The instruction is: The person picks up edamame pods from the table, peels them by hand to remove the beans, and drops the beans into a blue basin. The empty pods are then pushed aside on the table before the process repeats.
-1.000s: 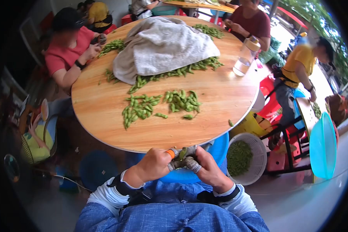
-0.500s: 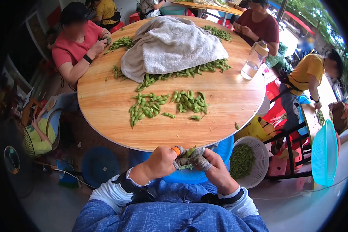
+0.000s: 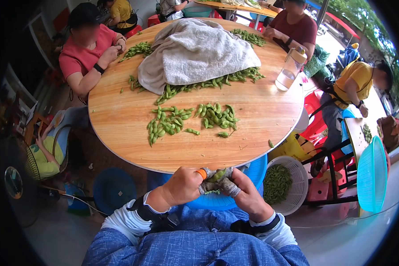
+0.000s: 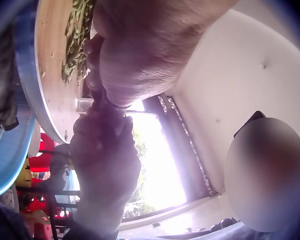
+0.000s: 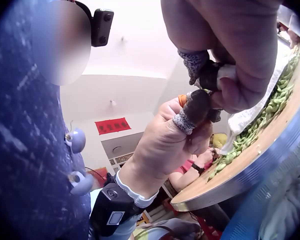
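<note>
My left hand (image 3: 181, 185) and right hand (image 3: 249, 197) meet just off the table's near edge, with grey knit covers on several thumb and finger ends. Between the covered fingertips, both hands pinch a green edamame pod (image 3: 217, 175). An orange band (image 3: 202, 173) circles a left finger. Below the hands sits a blue basket (image 3: 258, 170), partly hidden by them, with some green pieces showing under the fingers. In the right wrist view the left hand (image 5: 157, 145) and right hand (image 5: 240, 55) touch at the fingertips; the pod is hidden there.
On the round wooden table (image 3: 119, 128) lie two small piles of pods (image 3: 166, 124) and a grey towel (image 3: 204, 53) over a larger heap. A water bottle (image 3: 291, 71) stands right. A white basket of pods (image 3: 279, 181) is on the floor. Other people sit around.
The pod stuck up from between the fingertips half a second ago and now lies lower and flatter between them. The head view shifted slightly over the first half second.
</note>
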Motion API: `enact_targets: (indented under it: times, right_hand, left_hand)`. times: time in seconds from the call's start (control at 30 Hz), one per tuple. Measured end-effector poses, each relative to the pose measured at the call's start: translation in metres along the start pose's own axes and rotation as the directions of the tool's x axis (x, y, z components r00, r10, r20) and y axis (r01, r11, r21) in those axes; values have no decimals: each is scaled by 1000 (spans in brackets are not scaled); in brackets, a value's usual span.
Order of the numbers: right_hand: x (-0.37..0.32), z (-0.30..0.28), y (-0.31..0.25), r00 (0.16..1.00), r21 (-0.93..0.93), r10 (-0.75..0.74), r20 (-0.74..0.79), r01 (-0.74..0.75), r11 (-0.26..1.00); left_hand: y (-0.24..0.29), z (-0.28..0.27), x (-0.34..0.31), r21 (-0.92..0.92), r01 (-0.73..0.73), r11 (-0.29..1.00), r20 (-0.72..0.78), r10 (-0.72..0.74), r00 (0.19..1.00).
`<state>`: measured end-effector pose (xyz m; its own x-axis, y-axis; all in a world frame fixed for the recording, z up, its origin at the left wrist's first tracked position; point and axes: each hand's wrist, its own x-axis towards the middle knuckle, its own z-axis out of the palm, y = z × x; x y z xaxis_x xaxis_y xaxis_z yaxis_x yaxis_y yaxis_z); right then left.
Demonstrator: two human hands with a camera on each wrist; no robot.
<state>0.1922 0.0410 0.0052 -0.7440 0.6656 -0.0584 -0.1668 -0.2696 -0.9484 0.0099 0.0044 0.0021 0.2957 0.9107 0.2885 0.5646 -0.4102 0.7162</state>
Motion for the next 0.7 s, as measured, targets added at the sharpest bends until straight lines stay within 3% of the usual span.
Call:
enact_targets:
  times: [0.07, 0.13, 0.37, 0.7]
  right_hand:
    - [-2, -2, 2, 1000, 45, 23, -6, -23, 999]
    - [-3, -3, 4, 998, 127, 62, -23, -59, 990]
    - [-2, 0, -2, 999, 52, 50, 4, -50, 997]
    - [1, 1, 2, 999, 60, 43, 19, -44, 997]
  left_hand:
    - [2, 1, -1, -213, 80, 974, 1, -81, 997]
    - [-1, 1, -2, -194, 74, 978, 13, -73, 997]
    - [-4, 1, -4, 50, 61, 997, 56, -64, 996]
    - [-7, 1, -7, -11, 97, 995, 112, -95, 989]
